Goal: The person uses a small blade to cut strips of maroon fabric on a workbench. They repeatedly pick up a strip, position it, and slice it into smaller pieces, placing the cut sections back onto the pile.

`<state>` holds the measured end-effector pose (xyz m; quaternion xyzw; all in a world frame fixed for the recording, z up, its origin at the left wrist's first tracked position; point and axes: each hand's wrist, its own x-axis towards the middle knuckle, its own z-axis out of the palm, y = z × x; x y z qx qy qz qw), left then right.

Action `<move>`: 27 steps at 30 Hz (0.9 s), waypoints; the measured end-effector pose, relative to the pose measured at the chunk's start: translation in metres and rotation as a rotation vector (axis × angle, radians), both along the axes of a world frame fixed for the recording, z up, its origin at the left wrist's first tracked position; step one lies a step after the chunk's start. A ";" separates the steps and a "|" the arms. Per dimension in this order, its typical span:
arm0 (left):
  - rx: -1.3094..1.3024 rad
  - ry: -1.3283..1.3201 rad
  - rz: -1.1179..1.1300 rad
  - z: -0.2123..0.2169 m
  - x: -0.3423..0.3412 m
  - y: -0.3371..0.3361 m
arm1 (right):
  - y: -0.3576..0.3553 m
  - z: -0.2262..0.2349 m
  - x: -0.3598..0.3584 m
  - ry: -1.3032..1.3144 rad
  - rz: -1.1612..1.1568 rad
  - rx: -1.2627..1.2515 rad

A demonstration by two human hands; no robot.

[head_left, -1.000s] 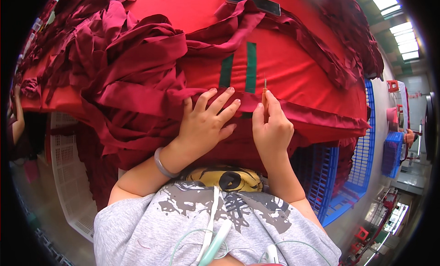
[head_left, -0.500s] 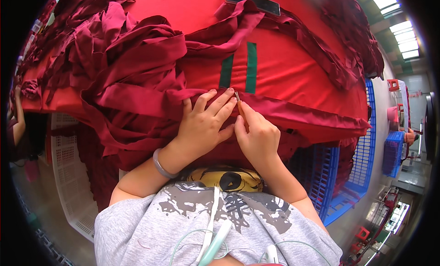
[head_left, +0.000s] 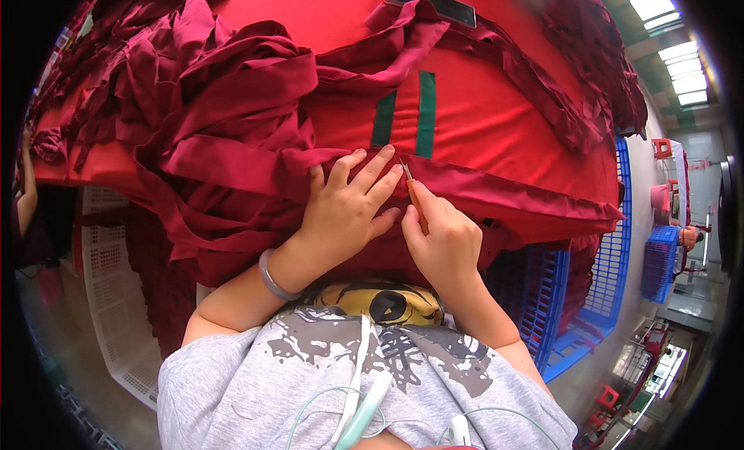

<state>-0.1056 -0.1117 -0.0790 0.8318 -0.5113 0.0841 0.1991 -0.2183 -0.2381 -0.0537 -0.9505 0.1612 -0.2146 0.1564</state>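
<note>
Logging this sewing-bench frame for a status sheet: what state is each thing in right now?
left hand: flat, fingers spread, pressing on the dark red cloth strip.
right hand: closed around a small pointed tool, tip at the strip.
dark red cloth strip: stretched across the table edge.
heap of dark red strips: tangled, piled at left.
green tape marks: two, stuck side by side.
blue crate: standing beside the table.

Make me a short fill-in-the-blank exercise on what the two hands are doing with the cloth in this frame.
1. The left hand lies flat with spread fingers on the dark ____ cloth strip.
2. The right hand pinches a thin pointed tool with an ____ handle.
3. Two ____ tape strips are stuck on the table cover beyond the fingers.
4. A grey bracelet sits on the ____ wrist.

Missing words: red; orange; green; left
</note>
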 end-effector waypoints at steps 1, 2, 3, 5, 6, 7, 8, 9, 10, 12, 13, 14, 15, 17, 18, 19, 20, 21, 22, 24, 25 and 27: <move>0.001 -0.003 0.002 0.000 0.000 0.000 | 0.000 0.000 0.002 -0.014 0.003 0.002; 0.002 -0.007 0.004 -0.001 0.000 0.000 | 0.000 0.000 0.002 -0.008 -0.001 -0.006; 0.002 -0.010 0.005 -0.002 0.000 -0.001 | 0.001 0.000 0.003 -0.002 -0.004 -0.015; 0.011 -0.020 0.006 -0.001 0.001 -0.001 | 0.000 -0.001 0.006 -0.016 -0.005 -0.018; 0.016 -0.026 0.006 -0.001 0.001 -0.001 | 0.000 -0.003 0.008 -0.034 -0.003 -0.012; 0.013 -0.040 0.008 -0.002 0.001 -0.001 | -0.001 -0.005 0.010 -0.049 0.000 -0.008; 0.010 -0.053 0.010 -0.002 0.002 -0.002 | -0.002 -0.008 0.012 -0.094 -0.030 -0.006; 0.007 -0.067 0.012 -0.002 0.002 -0.002 | -0.002 -0.012 0.014 -0.139 -0.059 -0.005; 0.016 -0.053 0.007 -0.001 0.001 -0.002 | -0.004 -0.014 0.017 -0.182 -0.086 -0.005; 0.035 -0.026 -0.006 0.003 0.000 -0.001 | -0.015 -0.007 0.018 -0.225 -0.129 -0.002; 0.035 -0.006 -0.008 0.003 0.000 0.000 | -0.019 -0.005 0.017 -0.230 -0.126 0.034; 0.036 0.014 -0.009 0.003 0.000 0.000 | -0.017 0.002 0.013 -0.180 -0.086 0.043; 0.036 0.033 -0.011 0.003 0.001 0.001 | -0.014 0.008 0.008 -0.145 -0.062 0.040; 0.043 0.041 -0.010 0.003 0.000 0.001 | -0.008 0.015 -0.002 -0.073 -0.010 0.035; 0.046 0.045 -0.008 0.003 -0.001 0.001 | -0.008 0.013 -0.004 -0.008 -0.006 0.028; 0.043 0.035 -0.013 0.003 -0.001 0.001 | -0.008 0.012 -0.004 0.022 -0.008 0.012; 0.040 0.025 -0.016 0.002 -0.001 0.000 | -0.007 0.011 -0.004 0.051 -0.010 -0.003; 0.036 0.015 -0.019 0.002 -0.001 0.000 | -0.007 0.009 -0.002 0.081 -0.011 -0.018; 0.044 0.004 -0.019 0.003 -0.001 0.000 | -0.008 0.005 0.001 0.040 -0.002 -0.027; 0.058 -0.019 -0.020 0.003 -0.001 0.000 | -0.008 0.000 0.005 -0.003 -0.010 0.044; 0.064 -0.016 -0.023 0.004 -0.001 0.000 | -0.009 -0.003 0.007 -0.024 -0.010 0.077; 0.077 -0.009 -0.031 0.005 -0.001 0.000 | -0.013 -0.012 0.007 -0.198 -0.084 0.079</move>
